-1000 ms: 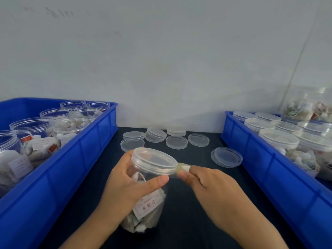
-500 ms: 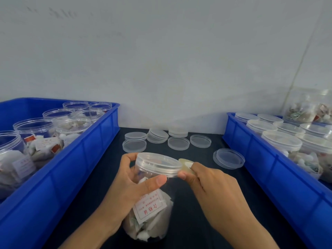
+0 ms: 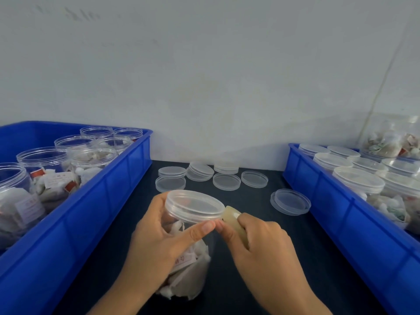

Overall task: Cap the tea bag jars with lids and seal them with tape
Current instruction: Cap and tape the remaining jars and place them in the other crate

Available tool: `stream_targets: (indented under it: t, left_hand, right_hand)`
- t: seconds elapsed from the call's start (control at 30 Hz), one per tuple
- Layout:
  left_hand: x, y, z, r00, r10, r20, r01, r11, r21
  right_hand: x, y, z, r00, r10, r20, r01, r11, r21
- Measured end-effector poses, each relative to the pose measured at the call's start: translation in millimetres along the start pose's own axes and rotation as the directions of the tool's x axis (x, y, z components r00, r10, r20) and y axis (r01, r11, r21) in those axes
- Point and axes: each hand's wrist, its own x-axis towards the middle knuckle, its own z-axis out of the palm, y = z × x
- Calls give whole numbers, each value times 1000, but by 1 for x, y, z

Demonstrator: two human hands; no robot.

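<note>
Gripping the capped jar [image 3: 188, 264], left hand [image 3: 156, 244] — right hand [image 3: 261, 244] pinches tape roll [image 3: 236, 221] — loose lids [image 3: 225, 180] behind.

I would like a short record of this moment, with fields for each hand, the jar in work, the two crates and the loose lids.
left hand: holds the jar, thumb at the lid's edge
right hand: holds a tape roll against the lid
jar: capped, full of tea bags, on the dark table
left crate: open jars
right crate: capped jars
loose lids: behind the jar
</note>
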Motion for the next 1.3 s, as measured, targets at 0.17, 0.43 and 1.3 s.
stream_targets:
  t: [0.17,0.43,1.3]
  left_hand:
    - [0,-3,6,994,-36,-99,33,999,-33]
    - [11,-10,-3,976,-88,-201,66,992,-111]
    - [9,3,-4,950,-211,228,268,929,-257]
  right_hand:
    - [-2,-4,1,1000,-21,21,20,997,78]
    - [2,7,-18,997,-70,-20,72,987,147]
    - [9,25,-26,998,3,59,-10,993,117]
